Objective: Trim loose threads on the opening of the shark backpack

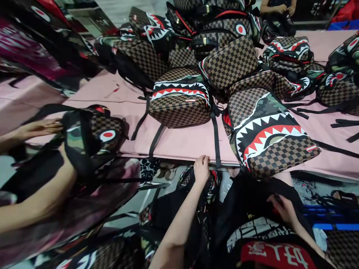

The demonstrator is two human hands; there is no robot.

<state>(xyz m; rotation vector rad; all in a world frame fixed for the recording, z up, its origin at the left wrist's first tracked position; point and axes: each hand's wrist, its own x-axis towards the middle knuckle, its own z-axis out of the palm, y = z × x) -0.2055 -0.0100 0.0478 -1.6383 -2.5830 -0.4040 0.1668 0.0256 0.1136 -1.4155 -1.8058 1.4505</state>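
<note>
Across the far side of the view ran a pink table (182, 144), its top heaped with checkered backpacks printed with shark mouths. Nearest the front edge lay a big shark-mouth backpack (269, 134) on its back, overhanging the rim, with a second brown backpack (179, 101) just beside it to the left. Below the table edge, a dark backpack (196, 209) hung in front of the person. The left hand (201, 170) was clamped on its top, close under the table rim. The right hand (283, 209) rested apart on black fabric, fingers curled; what it held could not be told. At far left, a co-worker's hand (39, 128) touched another bag (89, 136).
</note>
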